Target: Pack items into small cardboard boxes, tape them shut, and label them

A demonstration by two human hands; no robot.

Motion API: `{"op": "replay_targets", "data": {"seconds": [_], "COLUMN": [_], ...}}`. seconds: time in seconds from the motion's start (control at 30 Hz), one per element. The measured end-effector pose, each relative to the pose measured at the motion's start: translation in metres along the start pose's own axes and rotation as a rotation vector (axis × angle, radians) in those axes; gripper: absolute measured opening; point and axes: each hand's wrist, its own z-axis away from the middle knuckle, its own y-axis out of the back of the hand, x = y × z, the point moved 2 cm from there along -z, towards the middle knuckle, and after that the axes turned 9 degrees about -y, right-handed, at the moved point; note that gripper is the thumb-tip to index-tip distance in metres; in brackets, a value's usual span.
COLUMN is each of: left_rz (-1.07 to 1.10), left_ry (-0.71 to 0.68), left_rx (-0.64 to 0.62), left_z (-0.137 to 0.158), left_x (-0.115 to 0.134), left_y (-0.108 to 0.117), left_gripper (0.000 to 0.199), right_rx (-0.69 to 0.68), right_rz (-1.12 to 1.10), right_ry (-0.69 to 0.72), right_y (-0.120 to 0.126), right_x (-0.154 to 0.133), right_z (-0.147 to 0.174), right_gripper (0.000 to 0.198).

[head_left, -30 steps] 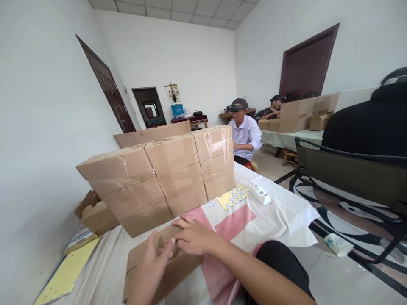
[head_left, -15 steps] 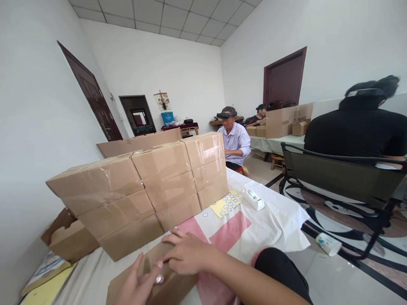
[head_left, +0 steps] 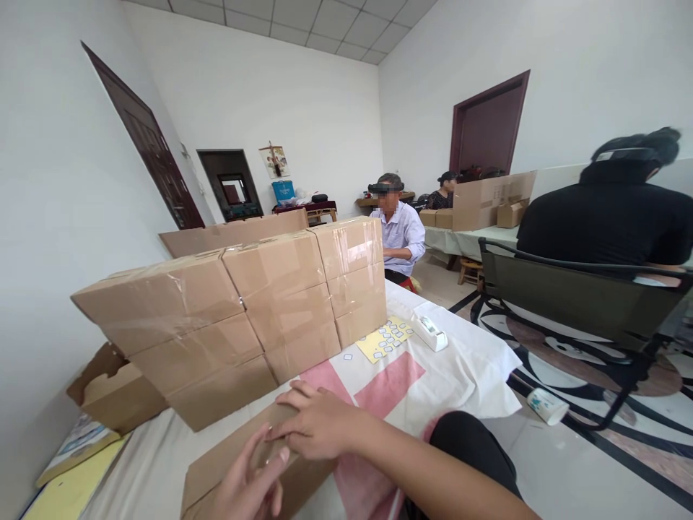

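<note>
Right hand (head_left: 314, 426) on carton (head_left: 214, 462), taped boxes (head_left: 289, 292) behind; open box (head_left: 123, 397) alongside

Plain brown box (head_left: 216, 458), white cloth (head_left: 436, 379) with pink patches (head_left: 390, 384), yellow sheet (head_left: 369, 347), its labels (head_left: 388, 336) apparently blue-edged

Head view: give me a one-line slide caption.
Left hand and right hand at a box, with stacked boxes beyond and a yellow sheet to the right.
</note>
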Motion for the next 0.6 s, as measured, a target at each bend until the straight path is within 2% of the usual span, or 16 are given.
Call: {"op": "replay_targets", "data": {"seconds": [0.17,0.27,0.4,0.6], "left_rz": [-0.145,-0.260,-0.532,-0.828], "left_ry": [-0.171,-0.263,-0.302,-0.372], "left_rx": [0.186,0.220,0.175,0.061], "left_z": [0.002,-0.003,-0.009,-0.007], "left_x": [0.007,0.005,-0.004,-0.009], "left_y": [0.016,0.029,0.033,0.028], "left_gripper": [0.087,0.074,0.062,0.059], "right_rx": [0.022,0.038,-0.004,0.024], "right_rz": [0.005,-0.001,-0.028,-0.037], "right_ry": [0.019,0.037,0.034,0.071], "right_y": [-0.003,-0.002,0.000,-0.004], "right_x": [0.003,0.003,0.004,0.009], "right_z": [0.000,0.000,0.001,0.002], "right_gripper": [0.040,0.045,0.059,0.078]}}
